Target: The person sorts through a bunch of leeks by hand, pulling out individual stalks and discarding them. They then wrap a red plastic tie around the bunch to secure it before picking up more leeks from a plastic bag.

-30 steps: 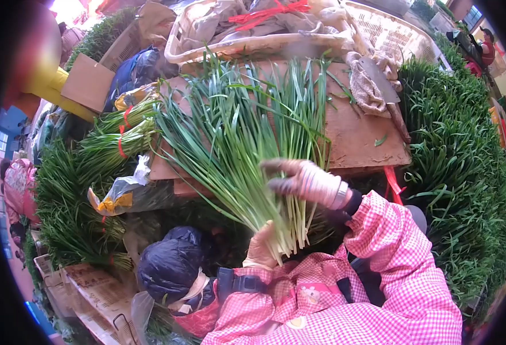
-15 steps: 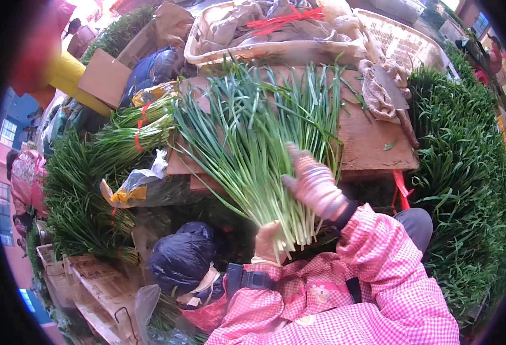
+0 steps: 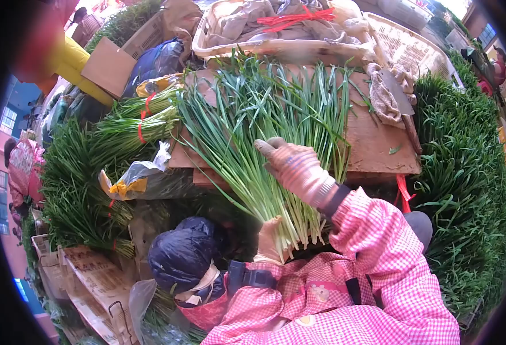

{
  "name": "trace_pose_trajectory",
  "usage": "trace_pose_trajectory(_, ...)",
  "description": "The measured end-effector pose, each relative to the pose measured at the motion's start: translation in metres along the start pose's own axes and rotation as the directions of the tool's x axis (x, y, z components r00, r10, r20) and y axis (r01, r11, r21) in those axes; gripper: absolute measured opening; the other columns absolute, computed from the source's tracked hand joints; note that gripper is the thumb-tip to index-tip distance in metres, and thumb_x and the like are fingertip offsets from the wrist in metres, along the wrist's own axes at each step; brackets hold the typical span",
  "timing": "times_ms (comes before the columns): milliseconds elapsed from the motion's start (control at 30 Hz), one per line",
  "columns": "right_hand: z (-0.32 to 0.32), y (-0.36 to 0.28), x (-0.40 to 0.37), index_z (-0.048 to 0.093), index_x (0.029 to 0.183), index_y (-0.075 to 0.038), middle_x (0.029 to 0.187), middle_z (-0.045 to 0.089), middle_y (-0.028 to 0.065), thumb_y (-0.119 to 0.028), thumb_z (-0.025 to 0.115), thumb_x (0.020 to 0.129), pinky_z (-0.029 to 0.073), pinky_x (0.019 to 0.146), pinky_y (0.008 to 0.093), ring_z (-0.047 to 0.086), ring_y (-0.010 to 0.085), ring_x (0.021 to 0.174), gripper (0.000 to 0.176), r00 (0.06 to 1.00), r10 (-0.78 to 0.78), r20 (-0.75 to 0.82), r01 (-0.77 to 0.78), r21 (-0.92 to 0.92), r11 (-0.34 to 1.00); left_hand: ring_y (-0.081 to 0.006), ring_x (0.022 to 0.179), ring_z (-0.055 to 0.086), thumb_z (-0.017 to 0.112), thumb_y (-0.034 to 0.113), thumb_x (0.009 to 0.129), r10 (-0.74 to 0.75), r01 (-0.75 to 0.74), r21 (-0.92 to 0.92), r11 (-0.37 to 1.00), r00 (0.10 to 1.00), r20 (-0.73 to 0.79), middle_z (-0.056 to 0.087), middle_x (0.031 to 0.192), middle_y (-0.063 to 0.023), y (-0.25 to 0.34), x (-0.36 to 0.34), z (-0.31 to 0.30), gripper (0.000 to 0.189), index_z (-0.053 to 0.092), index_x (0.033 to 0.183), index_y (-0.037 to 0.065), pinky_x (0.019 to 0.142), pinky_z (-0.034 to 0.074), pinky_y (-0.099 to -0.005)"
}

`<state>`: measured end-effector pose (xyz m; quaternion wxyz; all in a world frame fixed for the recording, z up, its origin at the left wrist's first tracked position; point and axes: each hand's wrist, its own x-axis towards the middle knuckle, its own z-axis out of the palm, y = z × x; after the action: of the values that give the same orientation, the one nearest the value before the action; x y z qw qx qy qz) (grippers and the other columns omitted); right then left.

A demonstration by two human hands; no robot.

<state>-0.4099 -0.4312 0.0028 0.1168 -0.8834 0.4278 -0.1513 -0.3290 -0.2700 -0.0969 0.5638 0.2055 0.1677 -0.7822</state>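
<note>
A large loose bundle of Chinese chives (image 3: 253, 167) fans out in front of me, green leaves on the board (image 3: 382, 144) and pale stalk ends towards my lap. My left hand (image 3: 269, 240), gloved, is closed around the left side of the stalks near their base; stalks cover part of its fingers. Above it, my right hand (image 3: 300, 171), in a striped knit glove, lies across the middle of the bundle. Its fingers stretch left with the thumb apart, touching the leaves. A knife (image 3: 396, 92) rests on a cloth at the board's right corner.
Tied bunches of chives (image 3: 149, 123) with red bands lie at the left. A white crate (image 3: 281, 49) holding cloths and red ties stands behind the board. Dense greens (image 3: 466, 190) line the right side. A dark plastic bag (image 3: 184, 247) sits by my left arm.
My right hand has moved left and slightly up across the chives, from their right side to the middle. The left hand stays at the stalk base. The view has shifted slightly.
</note>
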Motion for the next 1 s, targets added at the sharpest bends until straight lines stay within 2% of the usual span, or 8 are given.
trace_pose_trajectory(133, 0.033, 0.054, 0.021, 0.056, 0.099, -0.006, 0.09, 0.062, 0.015, -0.011, 0.05, 0.082, 0.05, 0.069, 0.0398, 0.062, 0.0321, 0.083, 0.019, 0.962, 0.263, -0.068, -0.266, -0.044, 0.963, -0.038, 0.106, 0.053, 0.055, 0.018, 0.075, 0.055, -0.055, -0.003, 0.998, 0.998, 0.002, 0.054, 0.117, -0.0198, 0.004, 0.005, -0.022, 0.049, 0.049, 0.121, 0.002, 0.09, 0.041, -0.0585)
trace_pose_trajectory(267, 0.029, 0.091, 0.01, 0.059, 0.11, -0.005, 0.101, 0.063, 0.015, -0.011, 0.061, 0.075, 0.047, 0.082, 0.032, 0.061, 0.0287, 0.089, 0.035, 0.921, 0.355, -0.161, -0.197, 0.593, 0.781, -0.0379, 0.107, 0.053, 0.056, 0.018, 0.074, 0.086, -0.085, 0.037, 0.996, 0.996, -0.037, 0.054, 0.118, -0.0193, 0.003, 0.006, -0.021, 0.051, 0.048, 0.122, 0.004, 0.089, 0.042, -0.0584)
trace_pose_trajectory(400, 0.011, 0.048, 0.035, 0.061, 0.105, -0.01, 0.094, 0.063, 0.0127, -0.017, 0.063, 0.077, 0.048, 0.076, 0.0331, 0.061, 0.028, 0.084, 0.029, 0.965, 0.108, -0.238, 0.061, 0.608, 0.792, -0.0384, 0.11, 0.05, 0.056, 0.019, 0.075, 0.032, -0.032, -0.016, 0.999, 0.999, -0.001, 0.051, 0.121, -0.0201, 0.0, 0.001, 0.0, 0.052, 0.047, 0.123, 0.002, 0.093, 0.038, -0.0579)
trace_pose_trajectory(433, 0.016, 0.038, 0.041, 0.062, 0.105, -0.005, 0.096, 0.064, 0.0072, -0.005, 0.067, 0.075, 0.047, 0.08, 0.0267, 0.061, 0.0178, 0.088, 0.03, 0.978, -0.006, -0.209, 0.119, 0.532, 0.838, -0.0386, 0.111, 0.049, 0.056, 0.019, 0.075, 0.02, -0.02, -0.029, 0.999, 1.0, 0.009, 0.05, 0.122, -0.0204, 0.0, -0.002, 0.007, 0.052, 0.046, 0.123, 0.002, 0.094, 0.037, -0.0577)
trace_pose_trajectory(533, 0.015, 0.02, 0.064, 0.059, 0.11, -0.014, 0.093, 0.064, 0.0099, -0.014, 0.064, 0.072, 0.049, 0.077, 0.0379, 0.061, 0.029, 0.086, 0.038, 0.982, -0.083, 0.17, 0.108, -0.147, 0.983, -0.0382, 0.105, 0.053, 0.055, 0.019, 0.077, 0.051, -0.053, -0.052, 0.997, 0.998, -0.026, 0.052, 0.118, -0.0214, -0.001, -0.002, 0.01, 0.05, 0.046, 0.122, -0.002, 0.089, 0.043, -0.0539)
trace_pose_trajectory(867, 0.043, 0.045, 0.094, 0.06, 0.102, -0.013, 0.088, 0.064, 0.0105, -0.016, 0.059, 0.074, 0.048, 0.073, 0.0404, 0.061, 0.0302, 0.085, 0.029, 0.992, -0.009, 0.128, 0.042, -0.261, 0.965, -0.0345, 0.088, 0.061, 0.055, 0.017, 0.077, 0.018, -0.025, -0.108, 0.994, 0.998, -0.061, 0.06, 0.103, -0.0193, 0.0, -0.001, -0.006, 0.037, 0.053, 0.109, -0.003, 0.076, 0.053, -0.0486)
trace_pose_trajectory(933, 0.027, 0.047, 0.107, 0.062, 0.098, -0.009, 0.089, 0.066, 0.01, -0.007, 0.054, 0.077, 0.049, 0.076, 0.0377, 0.063, 0.0275, 0.085, 0.023, 0.961, 0.23, 0.153, -0.198, -0.198, 0.96, -0.0359, 0.099, 0.057, 0.056, 0.018, 0.075, -0.027, 0.031, -0.149, 0.988, 0.999, 0.029, 0.056, 0.113, -0.02, 0.002, 0.004, -0.023, 0.047, 0.051, 0.118, -0.001, 0.084, 0.048, -0.0519)
trace_pose_trajectory(1000, 0.043, 0.071, 0.109, 0.063, 0.099, -0.007, 0.094, 0.065, 0.0144, -0.013, 0.061, 0.076, 0.049, 0.078, 0.0354, 0.063, 0.0285, 0.088, 0.024, 0.891, 0.336, -0.305, -0.127, 0.543, 0.83, -0.0377, 0.102, 0.055, 0.055, 0.018, 0.075, -0.007, 0.006, -0.118, 0.993, 1.0, -0.005, 0.055, 0.116, -0.0203, 0.002, 0.001, -0.01, 0.05, 0.048, 0.12, -0.001, 0.087, 0.045, -0.0531)
